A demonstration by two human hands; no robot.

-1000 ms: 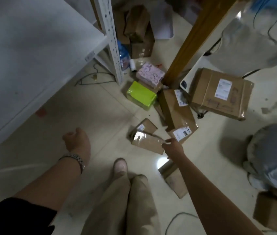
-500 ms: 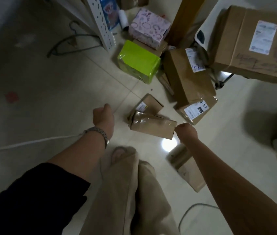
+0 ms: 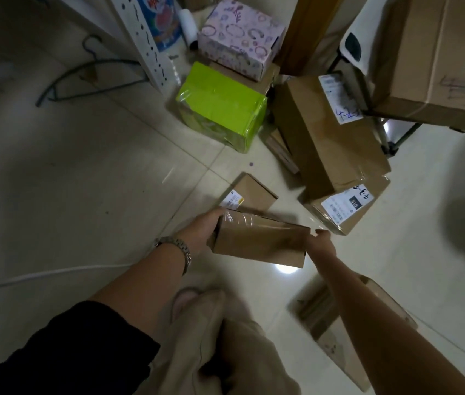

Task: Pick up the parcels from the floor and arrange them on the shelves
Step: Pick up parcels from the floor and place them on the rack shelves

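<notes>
A long brown cardboard parcel (image 3: 259, 240) wrapped in clear tape is held just above the pale tiled floor between both hands. My left hand (image 3: 201, 230) grips its left end; my right hand (image 3: 321, 243) grips its right end. Behind it lies a small brown parcel (image 3: 251, 193) with a yellow-edged label. Further back are a bright green box (image 3: 221, 106), a pink patterned box (image 3: 239, 38), a tall brown parcel (image 3: 328, 132) and a labelled brown parcel (image 3: 348, 208). A flat brown parcel (image 3: 328, 323) lies under my right forearm. The white shelf upright (image 3: 145, 44) stands at the top left.
A big brown carton (image 3: 436, 58) sits on a white stand at the top right. A wooden post (image 3: 299, 29) rises behind the pink box. A wire hanger (image 3: 83, 78) and a white cable (image 3: 40, 276) lie on the floor at left. My legs fill the bottom centre.
The camera has dropped closer to the floor. My left hand moved right and took the parcel's left end; my right hand stays on its right end.
</notes>
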